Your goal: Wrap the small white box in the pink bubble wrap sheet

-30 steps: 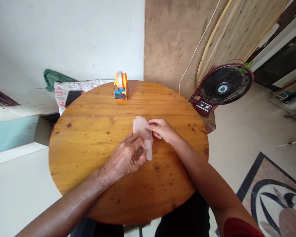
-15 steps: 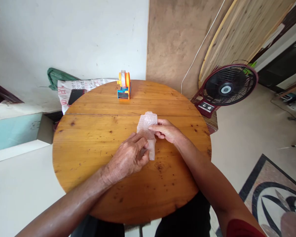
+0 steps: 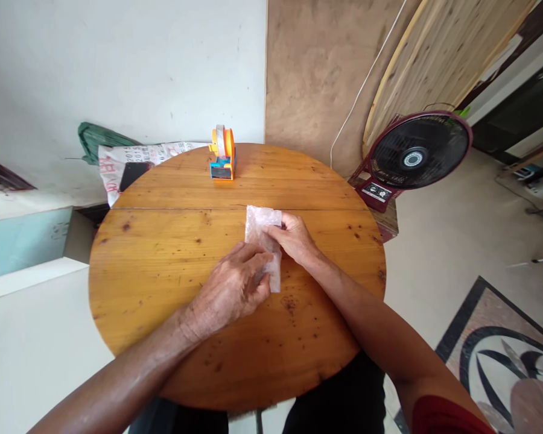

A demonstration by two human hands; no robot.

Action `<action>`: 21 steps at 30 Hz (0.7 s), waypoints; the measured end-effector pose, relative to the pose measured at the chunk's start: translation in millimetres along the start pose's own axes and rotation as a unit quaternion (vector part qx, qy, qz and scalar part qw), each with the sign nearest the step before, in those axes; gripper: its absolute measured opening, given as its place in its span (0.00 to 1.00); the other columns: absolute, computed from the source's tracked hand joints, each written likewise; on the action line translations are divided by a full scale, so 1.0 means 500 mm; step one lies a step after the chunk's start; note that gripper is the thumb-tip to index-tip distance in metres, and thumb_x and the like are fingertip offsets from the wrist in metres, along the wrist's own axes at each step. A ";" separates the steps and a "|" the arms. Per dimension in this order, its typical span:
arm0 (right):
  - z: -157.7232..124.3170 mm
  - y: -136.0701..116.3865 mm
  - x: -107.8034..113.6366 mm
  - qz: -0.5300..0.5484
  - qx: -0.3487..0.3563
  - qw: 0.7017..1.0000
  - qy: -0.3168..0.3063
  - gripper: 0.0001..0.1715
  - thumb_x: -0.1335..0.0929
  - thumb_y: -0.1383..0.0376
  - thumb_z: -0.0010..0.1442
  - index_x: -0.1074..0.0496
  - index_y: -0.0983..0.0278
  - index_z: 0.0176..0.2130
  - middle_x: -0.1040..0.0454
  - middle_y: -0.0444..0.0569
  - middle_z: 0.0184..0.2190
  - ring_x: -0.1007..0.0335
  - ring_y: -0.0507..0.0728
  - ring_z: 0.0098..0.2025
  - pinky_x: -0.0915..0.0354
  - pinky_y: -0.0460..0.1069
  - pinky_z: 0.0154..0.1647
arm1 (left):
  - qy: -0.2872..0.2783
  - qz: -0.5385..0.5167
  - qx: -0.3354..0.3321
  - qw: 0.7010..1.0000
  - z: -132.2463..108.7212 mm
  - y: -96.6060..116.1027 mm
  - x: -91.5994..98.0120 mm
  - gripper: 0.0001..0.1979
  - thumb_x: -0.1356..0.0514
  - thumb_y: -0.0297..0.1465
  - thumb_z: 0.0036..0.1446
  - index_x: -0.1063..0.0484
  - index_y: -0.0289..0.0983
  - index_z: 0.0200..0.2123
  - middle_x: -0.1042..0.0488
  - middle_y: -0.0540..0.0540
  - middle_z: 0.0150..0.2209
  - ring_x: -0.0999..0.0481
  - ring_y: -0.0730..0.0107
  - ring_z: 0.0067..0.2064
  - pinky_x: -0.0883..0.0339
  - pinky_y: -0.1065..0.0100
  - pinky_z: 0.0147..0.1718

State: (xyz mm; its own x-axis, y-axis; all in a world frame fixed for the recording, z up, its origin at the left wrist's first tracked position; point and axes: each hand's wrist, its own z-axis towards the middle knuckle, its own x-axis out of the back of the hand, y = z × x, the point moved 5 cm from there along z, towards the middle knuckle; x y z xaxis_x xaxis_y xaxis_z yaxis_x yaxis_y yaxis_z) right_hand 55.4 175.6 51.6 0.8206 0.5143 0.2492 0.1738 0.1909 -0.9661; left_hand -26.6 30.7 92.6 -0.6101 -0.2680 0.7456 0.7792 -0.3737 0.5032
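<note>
A small piece of clear bubble wrap point(image 3: 261, 224) lies near the middle of the round wooden table point(image 3: 163, 253). My left hand point(image 3: 233, 288) presses its near end down with bent fingers. My right hand point(image 3: 294, 237) pinches the far right edge of the wrap, which is folded over towards me. An orange and blue tape dispenser point(image 3: 222, 155) stands at the table's far edge, well beyond both hands.
A dark red floor fan point(image 3: 414, 154) stands to the right of the table. A printed sack point(image 3: 131, 166) and a green bundle point(image 3: 97, 140) lie by the wall at the back left. Wooden boards point(image 3: 429, 54) lean against the far wall.
My right hand lifted the far end of the bubble wrap and folded it over towards me. My left hand stayed pressing on the near end.
</note>
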 end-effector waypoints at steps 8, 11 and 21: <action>0.011 0.023 -0.002 -0.025 -0.017 0.999 -0.017 0.11 0.32 0.62 0.50 0.27 0.66 0.35 0.30 0.42 0.27 0.38 0.50 0.28 0.38 0.45 0.30 | 0.014 0.084 0.010 0.996 -0.007 0.009 0.005 0.13 0.41 0.26 0.55 0.26 0.37 0.45 0.31 0.38 0.53 0.27 0.56 0.44 0.27 0.54 0.42; 0.015 0.027 -0.002 -0.039 -0.009 0.999 -0.015 0.11 0.32 0.62 0.50 0.27 0.66 0.34 0.31 0.41 0.26 0.39 0.50 0.27 0.39 0.44 0.30 | 0.010 0.109 0.003 0.994 -0.005 0.018 0.006 0.13 0.42 0.26 0.55 0.26 0.36 0.45 0.29 0.37 0.52 0.26 0.55 0.43 0.26 0.52 0.43; 0.012 0.015 -0.007 -0.089 0.033 0.995 0.008 0.08 0.34 0.64 0.50 0.28 0.65 0.31 0.32 0.40 0.24 0.39 0.50 0.28 0.42 0.44 0.28 | -0.003 0.094 -0.012 0.996 -0.001 0.026 0.007 0.13 0.44 0.24 0.57 0.26 0.33 0.45 0.26 0.38 0.52 0.25 0.56 0.46 0.25 0.57 0.44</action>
State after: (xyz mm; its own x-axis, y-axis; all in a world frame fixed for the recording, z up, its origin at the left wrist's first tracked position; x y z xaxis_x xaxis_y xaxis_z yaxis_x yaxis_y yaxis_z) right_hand 50.6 180.1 43.7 0.7892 0.4539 0.4137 0.2811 0.3319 -0.9005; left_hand -18.8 24.5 101.6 -0.4534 -0.3294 0.8282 0.8755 -0.3391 0.3444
